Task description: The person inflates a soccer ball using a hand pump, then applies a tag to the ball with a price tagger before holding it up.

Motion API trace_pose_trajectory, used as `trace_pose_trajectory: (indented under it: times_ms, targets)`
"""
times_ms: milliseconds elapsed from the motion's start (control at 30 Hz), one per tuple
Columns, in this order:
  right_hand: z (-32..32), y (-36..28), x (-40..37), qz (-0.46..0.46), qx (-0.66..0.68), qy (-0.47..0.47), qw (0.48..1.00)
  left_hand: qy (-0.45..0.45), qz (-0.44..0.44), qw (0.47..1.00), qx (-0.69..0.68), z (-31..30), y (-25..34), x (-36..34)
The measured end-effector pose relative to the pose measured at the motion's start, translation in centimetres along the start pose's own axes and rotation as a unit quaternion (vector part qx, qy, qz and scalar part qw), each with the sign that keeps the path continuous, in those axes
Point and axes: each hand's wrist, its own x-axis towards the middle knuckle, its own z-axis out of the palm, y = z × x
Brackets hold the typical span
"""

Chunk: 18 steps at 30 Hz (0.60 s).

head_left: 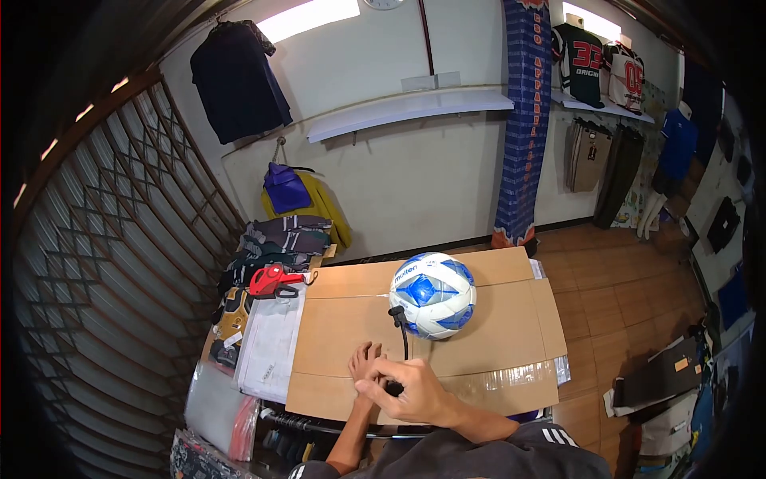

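While my left hand lies flat on the bench, my right hand clenches fingers around a hose touching the ball.

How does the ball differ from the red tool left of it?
The ball is round, blue and white; the red tool is angular and smaller. A black hose joins the ball; none joins the red tool. The ball rests on cardboard; the red tool lies beside it.

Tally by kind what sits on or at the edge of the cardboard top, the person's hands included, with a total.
Ball: 1
Black hose, running from the ball: 1
Red handheld tool, at the left edge: 1
Hands: 2 (left hand, right hand gripping the hose's near end)
Total: 5
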Motion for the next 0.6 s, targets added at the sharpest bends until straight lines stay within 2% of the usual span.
trace_pose_trajectory:
  times_ms: [33, 133, 367, 467, 600]
  targets:
    - [0.1, 0.4, 0.3, 0.011, -0.021, -0.004, 1.000, 0.017, 0.017, 1.000, 0.000, 0.2, -0.2, 0.0]
    - [1.3, 3.0, 1.0, 0.020, -0.057, -0.001, 0.998, 0.024, -0.011, 0.993, -0.113, -0.9, 0.7, 0.0]
    - [3.6, 8.6, 0.1, 0.065, -0.075, 0.001, 0.995, 0.010, -0.024, 0.999, -0.039, 0.7, -0.5, -0.4]
    - [4.2, 10.6, -0.7, 0.074, -0.058, 0.010, 0.995, -0.010, -0.036, 0.999, -0.029, 2.2, -2.0, -0.7]
    - [4.9, 12.1, -1.6, 0.082, -0.064, 0.001, 0.995, 0.014, -0.027, 0.998, -0.049, 1.9, -1.6, -0.8]
